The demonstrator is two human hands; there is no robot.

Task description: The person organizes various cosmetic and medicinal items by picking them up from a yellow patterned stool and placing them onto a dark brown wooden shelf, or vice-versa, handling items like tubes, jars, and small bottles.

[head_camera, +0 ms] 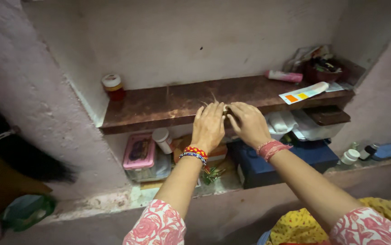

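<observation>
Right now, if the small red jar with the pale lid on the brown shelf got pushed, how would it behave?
The small red jar with the pale lid stands upright, squat and wide, so it would probably slide rather than tip. It looks small, so likely light. Laid over, its round body might roll along the brown shelf.

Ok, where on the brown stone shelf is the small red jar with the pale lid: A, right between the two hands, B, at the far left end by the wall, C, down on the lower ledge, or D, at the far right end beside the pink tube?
B: the small red jar with the pale lid stands at the left end of the brown stone shelf, against the wall, well away from the left hand.
</observation>
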